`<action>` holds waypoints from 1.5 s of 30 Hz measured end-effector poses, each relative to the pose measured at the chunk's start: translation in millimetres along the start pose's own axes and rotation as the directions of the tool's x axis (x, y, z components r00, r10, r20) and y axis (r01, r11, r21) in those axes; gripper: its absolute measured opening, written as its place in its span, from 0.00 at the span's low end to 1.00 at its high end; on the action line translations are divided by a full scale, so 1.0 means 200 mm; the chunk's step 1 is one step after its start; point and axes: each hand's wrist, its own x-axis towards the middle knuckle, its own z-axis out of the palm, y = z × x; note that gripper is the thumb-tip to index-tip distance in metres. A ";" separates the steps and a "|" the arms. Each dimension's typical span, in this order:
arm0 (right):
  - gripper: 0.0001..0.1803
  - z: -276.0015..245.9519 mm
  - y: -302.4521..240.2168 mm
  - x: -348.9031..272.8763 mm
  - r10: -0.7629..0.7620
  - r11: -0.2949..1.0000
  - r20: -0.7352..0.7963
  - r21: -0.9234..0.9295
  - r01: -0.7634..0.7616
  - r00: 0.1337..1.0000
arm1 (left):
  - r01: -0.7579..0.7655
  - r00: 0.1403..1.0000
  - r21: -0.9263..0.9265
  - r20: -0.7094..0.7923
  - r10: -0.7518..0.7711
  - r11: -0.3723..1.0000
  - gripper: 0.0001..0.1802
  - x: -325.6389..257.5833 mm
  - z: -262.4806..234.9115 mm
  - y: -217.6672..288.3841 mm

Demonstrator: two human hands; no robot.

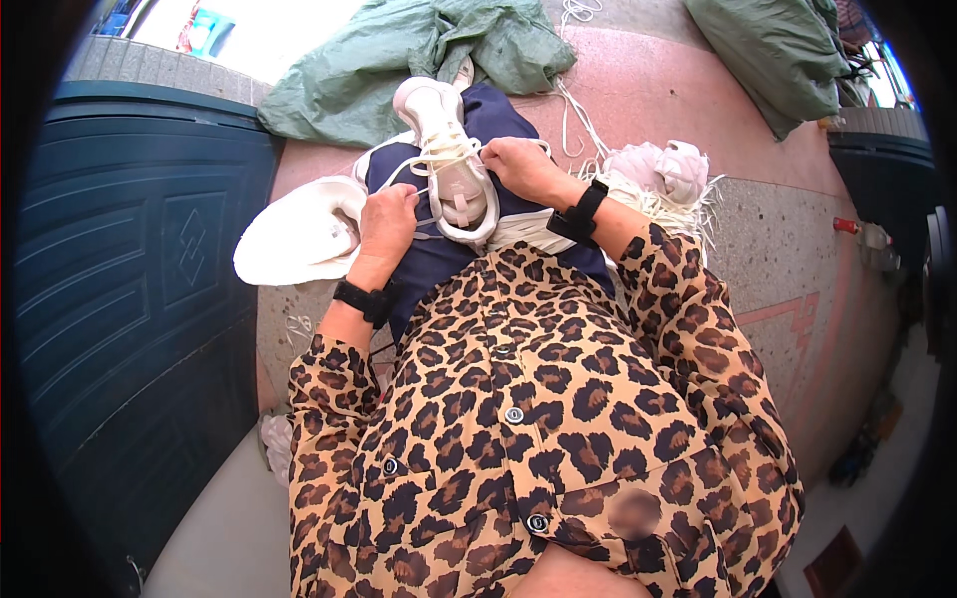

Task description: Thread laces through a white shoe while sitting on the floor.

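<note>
Firstly, floor (788, 249): speckled grey with pink bands, its outer edges bent and lost in the dark rim.

Shirt (588, 399): leopard print, buttoned, cut off by the lower edge of view; both forearms emerge from its sleeves.

Door (110, 239): dark blue, panelled, along the floor's left edge; outer part in shadow.

Green sack (349, 90): crumpled, at the floor's far edge; contents hidden. Second sack (768, 50), same colour, at the far right corner, cut off above.

Trousers (498, 115): navy, forming the lap; near edge hidden under the shirt.

White rounded piece (289, 234): just beside the lap's left edge, hollow on its inner side; kind uncertain.

Shoe (461, 189): one, white and pale pink, lying along the middle of the lap, toe toward the far edge, opening toward the near edge. Sole hidden underneath.

Loose strands (688, 221): white, heaped by the lap's right edge, partly covered by a pink wad (668, 164) of unclear make.

Right hand (523, 169): over the shoe's right side, thumb and forefinger pinched together on the lace; exact contact obscured by the fingers.

Left hand (389, 224): at the shoe's left, fingertips closed on a length of the same lace, remaining fingers curled, palm unseen.

Wristbands: two, black, one per wrist.

Lace (436, 157): cream, crossing the shoe's upper; individual loops hard to separate.
</note>
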 end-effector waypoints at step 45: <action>0.03 0.00 -0.11 0.01 -0.434 0.736 -0.079 -0.605 0.303 0.897 | -0.411 0.875 0.171 -0.203 0.440 0.896 0.05 0.13 0.09 0.13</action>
